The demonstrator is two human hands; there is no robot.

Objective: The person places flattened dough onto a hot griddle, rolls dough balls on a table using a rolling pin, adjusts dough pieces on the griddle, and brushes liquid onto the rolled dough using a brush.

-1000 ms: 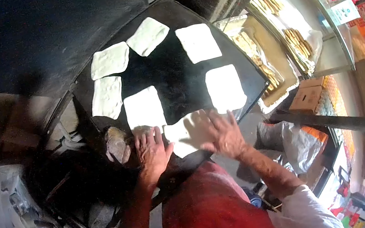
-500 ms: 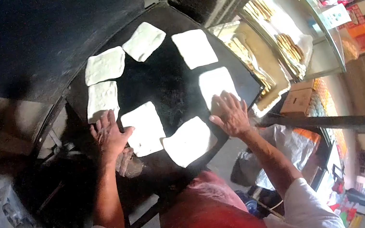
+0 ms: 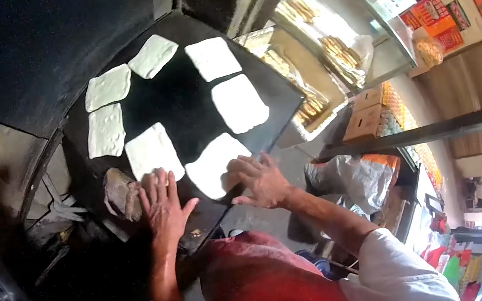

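Note:
Several flat white dough pieces lie in a ring on a dark griddle (image 3: 169,108). My left hand (image 3: 162,206), fingers spread, rests at the near edge of one dough piece (image 3: 153,152). Fingertips of my right hand (image 3: 261,180) are over the right side of the nearest dough piece (image 3: 215,166), palm down and thumb apart. To the left of my left hand a crumpled brownish cloth (image 3: 121,194) sits on the griddle's edge. Another dough piece (image 3: 239,104) lies above my right hand, untouched. Neither hand grips anything.
Right of the griddle stands a tray (image 3: 315,131) of browned flatbreads, beside a glass case holding more bread (image 3: 340,55). A cardboard box (image 3: 366,119) and a plastic-wrapped sack (image 3: 353,182) are farther right. A dark bar (image 3: 430,128) crosses there. A black wall (image 3: 74,44) rises behind.
My left hand has moved from the left dough piece to the one nearer the front. My right hand has shifted from the right piece to the nearest one. The view has turned somewhat rightward.

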